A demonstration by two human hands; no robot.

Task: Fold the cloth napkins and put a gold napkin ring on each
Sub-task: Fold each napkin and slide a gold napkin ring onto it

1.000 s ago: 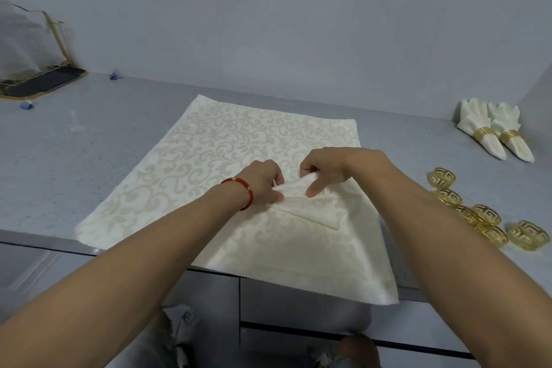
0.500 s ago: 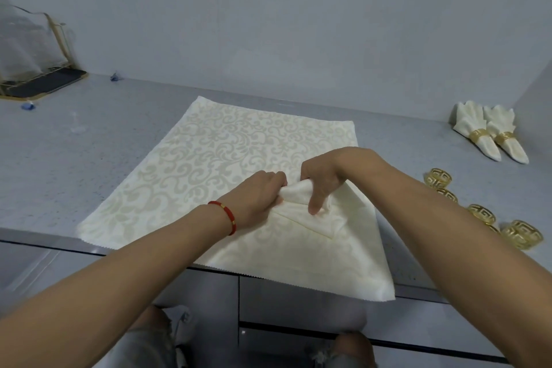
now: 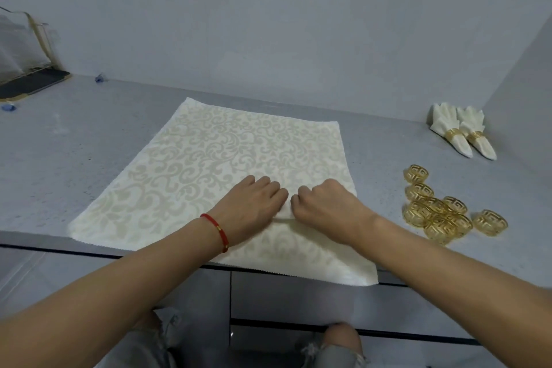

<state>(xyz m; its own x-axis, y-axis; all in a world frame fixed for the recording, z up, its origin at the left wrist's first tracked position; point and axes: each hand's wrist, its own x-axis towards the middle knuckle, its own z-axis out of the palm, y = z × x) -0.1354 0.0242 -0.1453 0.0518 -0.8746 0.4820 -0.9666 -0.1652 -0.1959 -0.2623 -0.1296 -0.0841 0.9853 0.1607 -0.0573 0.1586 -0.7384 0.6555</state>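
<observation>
Cream square cloth napkin: pale grey-beige scroll damask pattern. Gold openwork metal napkin rings: fret pattern. Grey speckled bench. Red cord bracelet, gold beads. Two cream folded napkins, gold-banded.

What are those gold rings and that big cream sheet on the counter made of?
The gold rings look like polished metal or metal-plated: they shine and are cut through with an openwork key pattern. The cream sheet looks like woven damask cloth: a scroll pattern shows in a soft sheen, and its near edge is pinked. The counter seems speckled grey stone or laminate.
</observation>
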